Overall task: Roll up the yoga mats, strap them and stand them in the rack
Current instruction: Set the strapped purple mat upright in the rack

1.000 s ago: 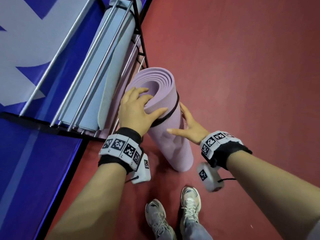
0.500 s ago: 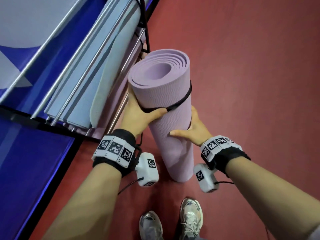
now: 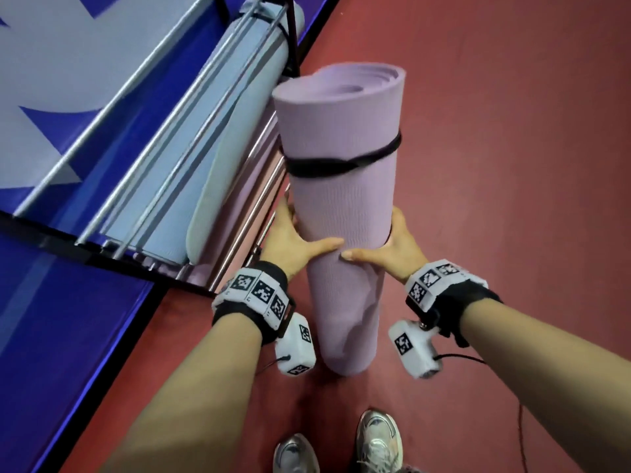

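Observation:
A rolled lilac yoga mat (image 3: 341, 206) stands upright in front of me, bound by a black strap (image 3: 327, 163) near its top. My left hand (image 3: 293, 242) grips its left side at mid height and my right hand (image 3: 392, 247) grips the right side, thumbs almost meeting across the front. The mat's lower end hangs just above the red floor. The metal rack (image 3: 211, 145) lies right beside it on the left, with a rolled light blue mat (image 3: 191, 158) inside behind the bars.
A blue and white wall panel (image 3: 68, 80) runs behind the rack. Blue padding (image 3: 61, 322) borders the red floor (image 3: 512, 165) at lower left. My shoes (image 3: 341, 445) are below the mat. Another lilac mat (image 3: 252, 186) shows between the rack's bars.
The lilac mat has risen and both hands have slid down from its strapped upper part to its middle. The view has tilted toward the rack.

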`<state>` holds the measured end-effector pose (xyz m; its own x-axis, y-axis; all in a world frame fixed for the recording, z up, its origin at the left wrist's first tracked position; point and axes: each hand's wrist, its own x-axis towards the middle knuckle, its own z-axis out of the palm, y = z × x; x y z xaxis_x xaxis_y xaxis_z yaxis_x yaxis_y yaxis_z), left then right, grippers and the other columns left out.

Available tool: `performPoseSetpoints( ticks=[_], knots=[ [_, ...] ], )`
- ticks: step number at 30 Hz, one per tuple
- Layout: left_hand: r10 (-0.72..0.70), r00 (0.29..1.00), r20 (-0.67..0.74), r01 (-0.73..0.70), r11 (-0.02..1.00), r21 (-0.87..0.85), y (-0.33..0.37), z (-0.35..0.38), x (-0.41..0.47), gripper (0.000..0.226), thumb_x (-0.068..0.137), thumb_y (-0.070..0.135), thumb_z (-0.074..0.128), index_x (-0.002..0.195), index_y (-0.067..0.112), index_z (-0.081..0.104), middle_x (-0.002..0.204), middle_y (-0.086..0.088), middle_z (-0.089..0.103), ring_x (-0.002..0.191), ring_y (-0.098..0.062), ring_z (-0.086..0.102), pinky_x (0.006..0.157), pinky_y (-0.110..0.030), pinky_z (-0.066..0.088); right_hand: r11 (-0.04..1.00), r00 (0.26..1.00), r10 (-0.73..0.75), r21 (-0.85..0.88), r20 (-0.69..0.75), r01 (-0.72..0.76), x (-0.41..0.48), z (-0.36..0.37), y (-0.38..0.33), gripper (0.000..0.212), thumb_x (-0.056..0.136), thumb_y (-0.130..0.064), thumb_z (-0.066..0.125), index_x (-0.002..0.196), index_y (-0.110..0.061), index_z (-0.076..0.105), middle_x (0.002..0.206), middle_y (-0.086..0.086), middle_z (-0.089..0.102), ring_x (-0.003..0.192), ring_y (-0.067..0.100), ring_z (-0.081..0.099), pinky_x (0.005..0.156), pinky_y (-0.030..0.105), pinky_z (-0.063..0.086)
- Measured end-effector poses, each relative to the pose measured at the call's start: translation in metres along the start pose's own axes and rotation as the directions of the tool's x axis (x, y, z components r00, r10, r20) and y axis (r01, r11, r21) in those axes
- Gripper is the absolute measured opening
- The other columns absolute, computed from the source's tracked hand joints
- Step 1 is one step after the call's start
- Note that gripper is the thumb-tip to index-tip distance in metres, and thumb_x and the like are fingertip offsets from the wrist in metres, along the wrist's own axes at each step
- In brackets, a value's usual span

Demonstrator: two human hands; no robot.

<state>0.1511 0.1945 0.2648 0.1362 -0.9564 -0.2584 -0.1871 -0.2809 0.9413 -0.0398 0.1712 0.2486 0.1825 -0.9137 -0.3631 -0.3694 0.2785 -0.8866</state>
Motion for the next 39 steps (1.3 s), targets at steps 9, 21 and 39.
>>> performPoseSetpoints(
  ticks=[9, 21, 39],
  knots=[
    [-0.105, 0.977, 0.187, 0.058, 0.969, 0.241, 0.131, -0.064, -0.016, 0.141, 0.052, 0.037, 0.089, 0.148, 0.035, -0.014, 0.157, 0.007, 0.014, 0.14, -0.009, 0.026, 0.114, -0.04, 0.029, 0.932, 0.999, 0.015, 0.362, -0.044, 0.002, 0.02, -0.037, -0.186, 0.102, 0.043, -0.045, 0.089, 0.128, -0.007, 0.047, 0.117, 0.004, 0.066, 0.104, 0.018, 0.065, 0.089, 0.038, 0.054],
    [-0.002, 0.998, -0.07, 0.024, 0.95, 0.311, 0.213, -0.165, 0.053, 0.112, 0.042, 0.066, 0.082, 0.138, 0.051, 0.028, 0.125, 0.023, 0.057, 0.112, -0.005, 0.058, 0.1, -0.035, 0.045, 0.845, 0.944, 0.166, 0.451, 0.285, -0.285, 0.093, 0.004, -0.315, 0.06, 0.082, -0.042, 0.066, 0.132, -0.04, 0.034, 0.125, -0.007, 0.057, 0.097, 0.023, 0.061, 0.06, 0.037, 0.052],
    [-0.179, 0.984, -0.01, 0.135, 0.7, 0.701, 0.266, -0.243, 0.156, 0.102, 0.079, 0.052, 0.065, 0.149, 0.034, -0.008, 0.15, -0.011, 0.032, 0.131, -0.028, 0.04, 0.106, -0.033, 0.035, 0.762, 0.954, 0.241, 0.575, 0.176, -0.298, 0.192, 0.087, -0.37, 0.071, 0.068, -0.036, 0.082, 0.128, -0.021, 0.048, 0.114, 0.0, 0.067, 0.092, 0.022, 0.068, 0.078, 0.05, 0.055]
  ],
)
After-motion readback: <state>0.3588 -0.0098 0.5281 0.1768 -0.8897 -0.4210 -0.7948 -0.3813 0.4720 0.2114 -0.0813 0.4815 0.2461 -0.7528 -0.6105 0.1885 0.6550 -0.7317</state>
